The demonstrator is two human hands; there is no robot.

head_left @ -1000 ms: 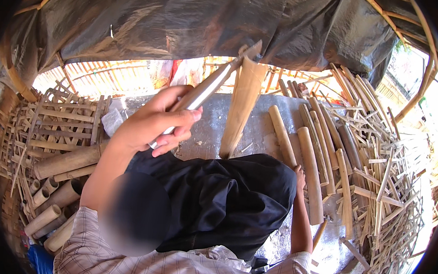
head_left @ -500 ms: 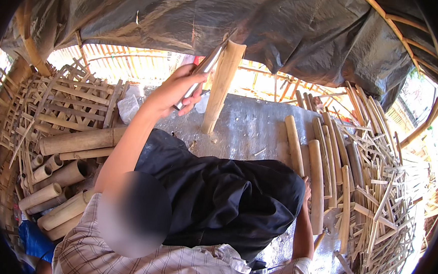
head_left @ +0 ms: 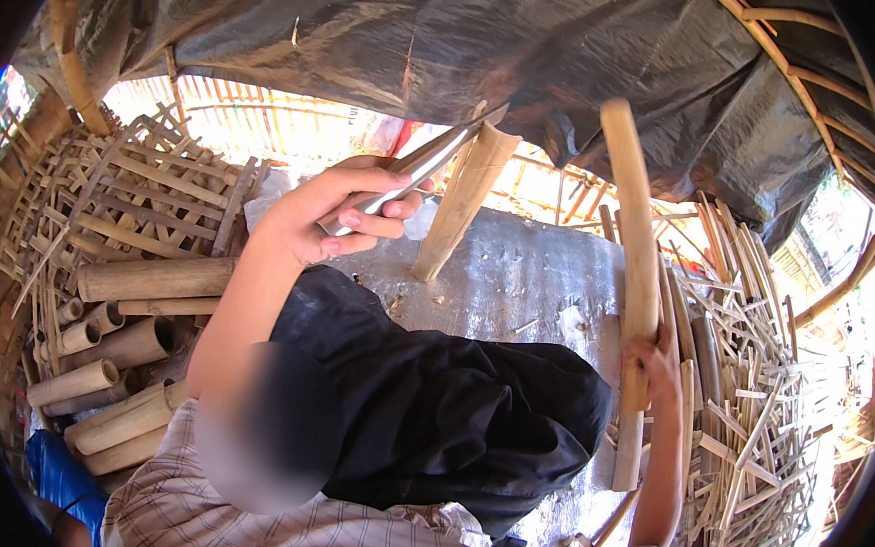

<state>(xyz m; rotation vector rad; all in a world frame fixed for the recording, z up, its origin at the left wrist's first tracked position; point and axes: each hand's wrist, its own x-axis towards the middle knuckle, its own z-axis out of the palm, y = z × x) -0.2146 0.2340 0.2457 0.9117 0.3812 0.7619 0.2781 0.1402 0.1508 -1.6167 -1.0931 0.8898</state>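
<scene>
My left hand (head_left: 366, 207) is closed around a long metal knife (head_left: 426, 161), its blade slanting up to the right. An upright split bamboo piece (head_left: 463, 210) leans slightly right beside the blade. The blade's tip overlaps its top edge; I cannot tell whether they touch. On the right, my right hand (head_left: 655, 362) grips a bamboo length (head_left: 633, 220) around its lower part, with its upper end raised. Another bamboo length (head_left: 628, 451) lies just below that hand.
Bamboo tubes (head_left: 143, 346) are stacked at the left, below a lattice of bamboo strips (head_left: 156, 201). A heap of thin bamboo strips (head_left: 748, 433) fills the right side. Dark sheeting (head_left: 372, 39) hangs overhead. My bent legs in black cloth (head_left: 449, 405) rest on the grey surface (head_left: 538, 270).
My right hand has lifted one bamboo length from the row on the right, raising its far end. My left hand and the knife have shifted slightly right in view.
</scene>
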